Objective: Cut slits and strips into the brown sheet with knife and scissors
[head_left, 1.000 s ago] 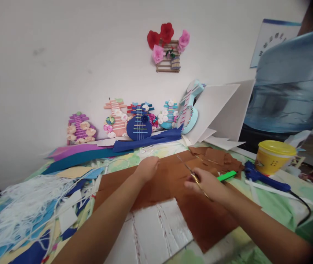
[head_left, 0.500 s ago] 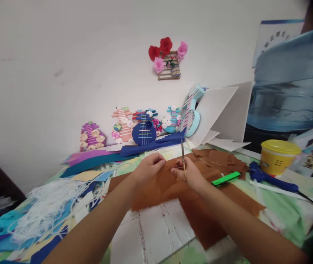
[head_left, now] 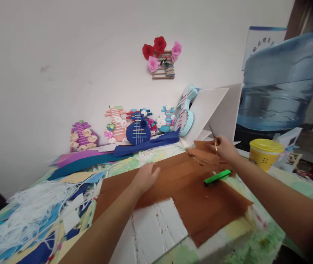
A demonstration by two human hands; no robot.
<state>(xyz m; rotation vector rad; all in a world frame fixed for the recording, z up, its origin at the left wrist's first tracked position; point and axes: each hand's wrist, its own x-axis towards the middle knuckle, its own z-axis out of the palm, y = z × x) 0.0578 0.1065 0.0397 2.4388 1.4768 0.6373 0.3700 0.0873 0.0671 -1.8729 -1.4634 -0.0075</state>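
Observation:
My left hand [head_left: 146,177] rests on the large brown sheet [head_left: 173,172], its fingers a little apart and nothing seen in them. Further back on the right, my right hand [head_left: 223,147] holds slim scissors [head_left: 216,142], blades pointing up and left, beside a pile of brown scraps [head_left: 204,150]. A green cutter [head_left: 217,177] lies on the brown sheet between the hands and the near edge. The white board [head_left: 151,234] with dark glue-like lines lies nearest to me, partly against the brown sheet.
White cord [head_left: 32,209] and coloured paper scraps lie at the left. Decorated paper instruments [head_left: 137,132] lean on the wall. White panels [head_left: 217,110], a yellow-lidded tub [head_left: 266,151] and a large water bottle [head_left: 280,84] stand at the right.
My right hand has moved right and back with the scissors, towards the brown scraps. My left hand has come slightly nearer and opened somewhat. The camera view has shifted right.

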